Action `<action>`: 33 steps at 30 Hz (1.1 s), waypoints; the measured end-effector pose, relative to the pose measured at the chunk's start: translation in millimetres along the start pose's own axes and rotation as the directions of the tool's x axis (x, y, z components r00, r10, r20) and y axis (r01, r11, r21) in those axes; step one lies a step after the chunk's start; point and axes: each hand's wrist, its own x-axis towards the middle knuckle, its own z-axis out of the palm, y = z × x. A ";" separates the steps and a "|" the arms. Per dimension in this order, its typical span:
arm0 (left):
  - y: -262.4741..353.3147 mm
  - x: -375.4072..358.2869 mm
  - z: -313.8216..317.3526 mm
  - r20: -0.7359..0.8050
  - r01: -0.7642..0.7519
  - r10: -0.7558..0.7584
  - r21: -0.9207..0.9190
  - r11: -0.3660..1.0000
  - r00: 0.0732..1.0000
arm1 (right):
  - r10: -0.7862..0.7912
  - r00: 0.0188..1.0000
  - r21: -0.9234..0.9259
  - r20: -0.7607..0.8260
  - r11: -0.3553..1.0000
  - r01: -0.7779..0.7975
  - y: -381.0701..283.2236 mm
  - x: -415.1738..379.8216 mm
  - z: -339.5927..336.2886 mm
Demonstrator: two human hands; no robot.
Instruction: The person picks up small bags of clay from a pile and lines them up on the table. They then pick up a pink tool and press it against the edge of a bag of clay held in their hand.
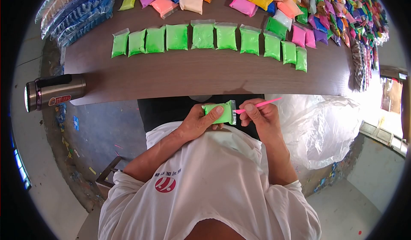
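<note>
Just past the table's front edge, over my lap, my left hand [198, 122] grips a bright green packet [221, 115], its thumb on top. The packet's clear end points right. Between the thumb and fingers of my right hand [260, 113] is a thin pink stick [267, 101]; its left tip is at the clear end of the packet. Whether the tip touches the plastic or is inside it, I cannot tell. On the table, several green packets [203, 36] lie side by side in a curved row.
A steel flask [58, 92] lies at the table's left edge. Blue packets [85, 19] are stacked back left. Many coloured packets [338, 8] are heaped back right. A large clear plastic bag [319, 131] hangs right of my lap. The brown table [171, 75] spans the front.
</note>
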 end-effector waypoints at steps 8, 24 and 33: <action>0.4 0.1 -0.9 -0.002 -0.001 0.001 0.001 1.000 1.000 | 0.006 0.993 -0.144 0.114 0.990 0.011 6.7 1.6 -6.5; -1.2 -3.1 0.6 -0.010 0.066 -0.067 -0.054 0.996 0.998 | 0.110 0.959 0.143 0.260 0.978 -0.151 27.4 4.7 -10.6; -4.4 -0.6 0.3 -0.015 0.018 -0.019 -0.047 0.999 1.000 | 0.131 0.949 0.634 0.286 0.717 -0.290 49.5 -3.2 6.1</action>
